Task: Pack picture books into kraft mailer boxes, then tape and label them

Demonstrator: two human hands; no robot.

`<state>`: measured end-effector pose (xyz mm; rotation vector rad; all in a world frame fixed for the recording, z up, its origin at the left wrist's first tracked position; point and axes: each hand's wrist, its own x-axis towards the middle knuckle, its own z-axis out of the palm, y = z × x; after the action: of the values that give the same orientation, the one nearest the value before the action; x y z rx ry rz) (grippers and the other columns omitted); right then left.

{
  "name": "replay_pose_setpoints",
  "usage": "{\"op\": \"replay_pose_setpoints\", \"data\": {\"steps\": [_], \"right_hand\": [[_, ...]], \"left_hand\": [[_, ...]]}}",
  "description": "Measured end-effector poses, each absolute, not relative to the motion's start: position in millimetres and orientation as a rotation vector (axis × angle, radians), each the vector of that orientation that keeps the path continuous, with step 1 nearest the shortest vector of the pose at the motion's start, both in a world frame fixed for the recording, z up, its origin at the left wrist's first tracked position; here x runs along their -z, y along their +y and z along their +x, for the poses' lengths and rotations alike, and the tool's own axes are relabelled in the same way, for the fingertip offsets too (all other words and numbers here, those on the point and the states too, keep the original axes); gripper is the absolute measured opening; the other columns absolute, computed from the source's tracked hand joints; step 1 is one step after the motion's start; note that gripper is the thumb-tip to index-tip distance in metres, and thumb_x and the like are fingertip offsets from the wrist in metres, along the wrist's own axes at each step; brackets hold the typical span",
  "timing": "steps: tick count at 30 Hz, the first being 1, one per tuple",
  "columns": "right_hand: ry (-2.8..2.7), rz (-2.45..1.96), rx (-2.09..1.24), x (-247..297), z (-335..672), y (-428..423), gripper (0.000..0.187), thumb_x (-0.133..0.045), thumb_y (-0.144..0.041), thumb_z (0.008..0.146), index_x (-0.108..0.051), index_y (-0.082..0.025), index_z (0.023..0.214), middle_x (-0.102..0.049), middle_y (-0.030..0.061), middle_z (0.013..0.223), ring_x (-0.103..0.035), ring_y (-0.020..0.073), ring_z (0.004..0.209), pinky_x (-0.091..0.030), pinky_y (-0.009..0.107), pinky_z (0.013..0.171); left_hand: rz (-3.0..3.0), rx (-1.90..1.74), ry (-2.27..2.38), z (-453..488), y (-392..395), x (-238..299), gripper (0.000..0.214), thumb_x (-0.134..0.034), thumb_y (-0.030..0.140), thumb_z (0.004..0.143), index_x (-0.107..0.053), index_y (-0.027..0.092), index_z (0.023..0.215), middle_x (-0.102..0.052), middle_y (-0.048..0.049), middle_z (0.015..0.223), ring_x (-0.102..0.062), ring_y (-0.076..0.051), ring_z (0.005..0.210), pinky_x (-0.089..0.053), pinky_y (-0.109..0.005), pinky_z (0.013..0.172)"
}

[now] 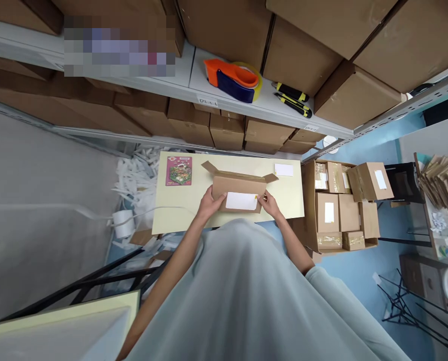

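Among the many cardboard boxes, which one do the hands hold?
The box over the pale table, flaps spread: the left hand and right hand grip its ends. No hand touches the boxes on the shelf or in the large carton.

The open box [239, 185] is matt brown cardboard, its label [241, 201] flat white paper, and the pale worktop [178, 208] looks smooth with a dull finish. The shelf [193, 75] appears to be painted metal, the tape dispenser [227, 80] on it smooth plastic. Glossy tape [329, 240] shines on matt cardboard parcels [349, 213]; the shirt [242, 291] is soft, matt cloth.
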<state>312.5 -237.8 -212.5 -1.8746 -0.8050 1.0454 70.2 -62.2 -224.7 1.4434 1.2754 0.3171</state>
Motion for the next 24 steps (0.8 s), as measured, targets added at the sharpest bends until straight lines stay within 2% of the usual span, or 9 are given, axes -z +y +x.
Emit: {"op": "replay_pose_setpoints", "data": {"steps": [4,6,10,12,15,18,20,24], "right_hand": [[-0.861,-1.866,-0.902,205,312,-236,0.058,-0.062,-0.055,0.107,-0.061,-0.026,0.156,-0.072,0.0123,0.15,-0.072,0.0279,0.132,-0.063,0.041,0.109],[-0.839,-1.915,-0.922,206,311,-236,0.053,-0.062,-0.054,0.107,-0.064,-0.026,0.152,-0.075,0.0113,0.146,-0.074,0.0275,0.128,-0.064,0.041,0.107],[-0.694,-2.043,-1.146,219,311,-235,0.041,-0.072,-0.052,0.1,-0.075,-0.024,0.131,-0.083,0.0095,0.125,-0.079,0.0277,0.112,-0.064,0.044,0.103],[-0.634,-2.077,-1.175,225,312,-233,0.045,-0.077,-0.053,0.096,-0.076,-0.021,0.128,-0.082,0.0124,0.129,-0.079,0.0289,0.115,-0.064,0.044,0.103],[-0.514,-2.076,-1.1,224,318,-227,0.06,-0.079,-0.057,0.092,-0.072,-0.017,0.136,-0.078,0.017,0.139,-0.075,0.0306,0.126,-0.062,0.044,0.108],[-0.374,-1.946,-1.048,211,322,-218,0.072,-0.082,-0.062,0.088,-0.068,-0.015,0.141,-0.078,0.0181,0.137,-0.075,0.0313,0.127,-0.062,0.044,0.109],[-0.365,-1.855,-1.011,198,319,-214,0.076,-0.083,-0.067,0.086,-0.068,-0.015,0.14,-0.079,0.0182,0.135,-0.076,0.0311,0.123,-0.063,0.044,0.106],[-0.474,-1.766,-0.836,176,306,-214,0.065,-0.068,-0.076,0.095,-0.072,-0.019,0.125,-0.08,0.0136,0.126,-0.076,0.0277,0.116,-0.063,0.041,0.104]], "left_hand": [[1.453,-0.459,1.239,65,-57,213,0.066,-0.066,0.042,0.097,-0.056,0.018,0.157,-0.069,-0.0145,0.156,-0.07,-0.028,0.139,-0.054,-0.043,0.121],[1.458,-0.398,1.268,59,-59,215,0.059,-0.062,0.04,0.098,-0.061,0.018,0.153,-0.072,-0.0139,0.151,-0.071,-0.028,0.136,-0.055,-0.043,0.119],[1.379,-0.08,1.448,57,-68,227,0.049,-0.069,0.032,0.089,-0.07,0.019,0.136,-0.08,-0.017,0.135,-0.074,-0.036,0.13,-0.057,-0.05,0.115],[1.344,-0.037,1.494,63,-70,232,0.056,-0.073,0.034,0.088,-0.067,0.016,0.14,-0.077,-0.022,0.14,-0.072,-0.04,0.134,-0.056,-0.054,0.115],[1.303,-0.174,1.545,75,-64,229,0.078,-0.078,0.042,0.089,-0.054,0.01,0.156,-0.065,-0.0278,0.156,-0.063,-0.04,0.148,-0.051,-0.054,0.123],[1.196,-0.303,1.512,85,-51,215,0.082,-0.077,0.041,0.092,-0.048,0.01,0.162,-0.065,-0.0262,0.158,-0.065,-0.035,0.147,-0.05,-0.049,0.125],[1.178,-0.384,1.489,85,-44,202,0.08,-0.077,0.043,0.093,-0.05,0.011,0.16,-0.068,-0.024,0.153,-0.068,-0.033,0.141,-0.052,-0.046,0.123],[1.211,-0.621,1.46,73,-49,183,0.067,-0.075,0.058,0.095,-0.064,0.015,0.145,-0.075,-0.0199,0.141,-0.072,-0.032,0.133,-0.055,-0.046,0.12]]}}
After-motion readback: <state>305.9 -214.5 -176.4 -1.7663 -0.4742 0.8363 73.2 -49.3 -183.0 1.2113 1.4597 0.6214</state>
